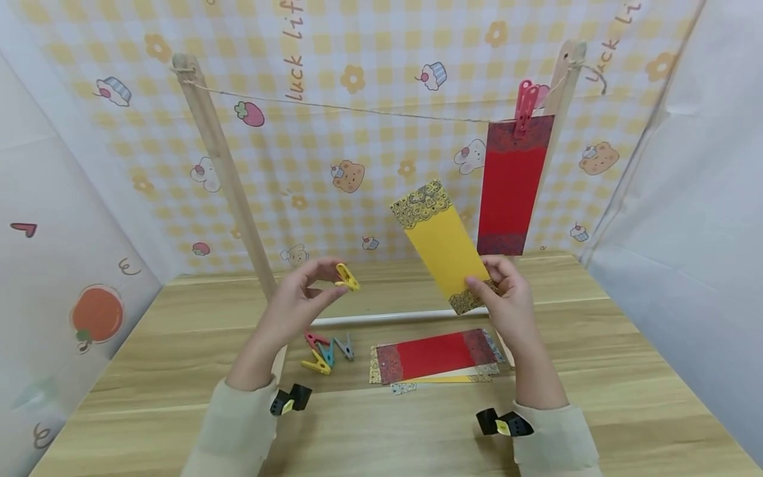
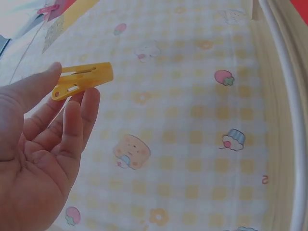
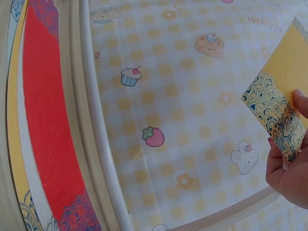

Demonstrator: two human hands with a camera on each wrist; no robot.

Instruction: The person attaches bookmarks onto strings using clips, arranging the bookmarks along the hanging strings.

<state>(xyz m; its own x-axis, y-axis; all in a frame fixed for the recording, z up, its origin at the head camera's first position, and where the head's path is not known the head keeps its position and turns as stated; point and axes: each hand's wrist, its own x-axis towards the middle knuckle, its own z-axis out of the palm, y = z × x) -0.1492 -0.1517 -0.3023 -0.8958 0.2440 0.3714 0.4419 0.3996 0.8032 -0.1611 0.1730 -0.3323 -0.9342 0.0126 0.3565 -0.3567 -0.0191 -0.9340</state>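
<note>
The yellow clothespin (image 2: 87, 80) is plastic (smooth)—the yellow card (image 1: 444, 248), matt paper.

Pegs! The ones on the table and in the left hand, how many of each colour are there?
Yellow pegs: 2
Pink peg: 1
Blue peg: 1
Grey peg: 1
Total: 5
</note>
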